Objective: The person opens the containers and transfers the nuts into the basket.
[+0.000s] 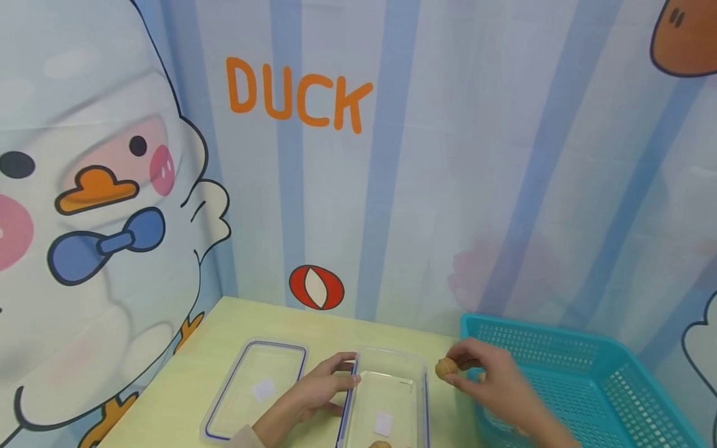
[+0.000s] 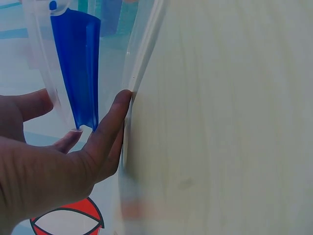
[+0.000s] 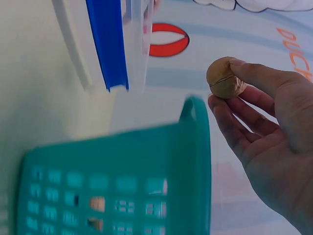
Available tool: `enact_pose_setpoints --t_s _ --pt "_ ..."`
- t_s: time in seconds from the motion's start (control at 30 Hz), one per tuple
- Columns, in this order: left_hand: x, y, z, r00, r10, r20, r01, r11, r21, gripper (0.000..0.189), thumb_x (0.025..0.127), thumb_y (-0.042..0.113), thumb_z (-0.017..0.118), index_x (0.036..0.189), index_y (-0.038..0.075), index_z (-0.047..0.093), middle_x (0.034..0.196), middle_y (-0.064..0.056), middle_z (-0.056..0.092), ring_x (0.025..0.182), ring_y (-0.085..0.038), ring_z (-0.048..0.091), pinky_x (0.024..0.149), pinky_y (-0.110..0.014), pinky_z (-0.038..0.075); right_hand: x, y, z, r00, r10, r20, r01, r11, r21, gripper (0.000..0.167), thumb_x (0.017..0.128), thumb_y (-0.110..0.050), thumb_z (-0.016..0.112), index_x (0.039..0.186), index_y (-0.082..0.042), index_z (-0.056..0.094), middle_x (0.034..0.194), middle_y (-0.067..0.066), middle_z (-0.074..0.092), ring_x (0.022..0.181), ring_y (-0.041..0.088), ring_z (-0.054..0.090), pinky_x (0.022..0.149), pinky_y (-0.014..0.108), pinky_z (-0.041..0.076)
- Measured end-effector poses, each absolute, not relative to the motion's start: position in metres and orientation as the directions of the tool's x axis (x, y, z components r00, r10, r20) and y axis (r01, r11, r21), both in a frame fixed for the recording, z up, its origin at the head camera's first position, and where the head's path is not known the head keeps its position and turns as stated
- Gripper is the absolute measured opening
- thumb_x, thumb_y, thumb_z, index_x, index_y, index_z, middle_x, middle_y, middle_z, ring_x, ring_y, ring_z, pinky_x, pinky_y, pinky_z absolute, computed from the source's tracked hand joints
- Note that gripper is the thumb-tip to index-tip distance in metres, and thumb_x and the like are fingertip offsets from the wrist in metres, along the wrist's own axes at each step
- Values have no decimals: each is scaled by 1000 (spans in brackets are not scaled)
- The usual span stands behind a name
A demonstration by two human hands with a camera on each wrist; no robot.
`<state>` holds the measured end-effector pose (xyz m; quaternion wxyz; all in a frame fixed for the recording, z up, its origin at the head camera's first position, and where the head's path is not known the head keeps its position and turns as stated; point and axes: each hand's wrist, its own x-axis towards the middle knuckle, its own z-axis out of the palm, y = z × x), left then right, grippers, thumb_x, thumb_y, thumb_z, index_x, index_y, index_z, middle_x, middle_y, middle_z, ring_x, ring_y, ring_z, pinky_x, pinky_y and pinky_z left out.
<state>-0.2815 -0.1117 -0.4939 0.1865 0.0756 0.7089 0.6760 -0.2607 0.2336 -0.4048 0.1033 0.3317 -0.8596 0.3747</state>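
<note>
A walnut (image 1: 446, 368) is pinched between the thumb and fingertips of my right hand (image 1: 498, 376), above the table between a clear plastic container and the basket. In the right wrist view the walnut (image 3: 226, 78) shows its seam, held above the basket's rim. My left hand (image 1: 319, 389) holds the left side of the clear container (image 1: 420, 398). In the left wrist view its fingers lie around a blue latch (image 2: 80, 68) on the container's wall. Inside the container, a brown rounded thing (image 1: 381, 444) shows at the bottom frame edge, mostly cut off.
A turquoise perforated basket (image 1: 616, 354) stands at the right, with a few brown pieces partly hidden behind my right hand. To the left lies a clear lid with a blue seal (image 1: 305, 358) on the pale table (image 1: 246, 317). A duck-printed curtain (image 1: 448, 155) hangs behind.
</note>
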Motion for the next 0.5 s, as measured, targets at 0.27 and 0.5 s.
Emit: enact_pose_setpoints --t_s 0.27,0.5 --pt "-280 -114 -495 -920 358 -158 -143 68 987 62 105 19 67 159 4 40 158 -27 42 130 -41 54 83 -55 61 -270 268 -400 -847 -359 391 -530 616 -583 28 92 -23 85 117 -19 72 105 -11 72 95 8 71 82 28 61" --pt "-281 -113 -494 -918 363 -163 -149 65 987 63 105 20 67 159 4 40 158 -26 42 130 -41 54 83 -55 61 -278 298 -408 -884 -286 369 -456 699 -551 30 95 -31 81 120 -17 72 108 -9 73 99 12 71 83 29 61"
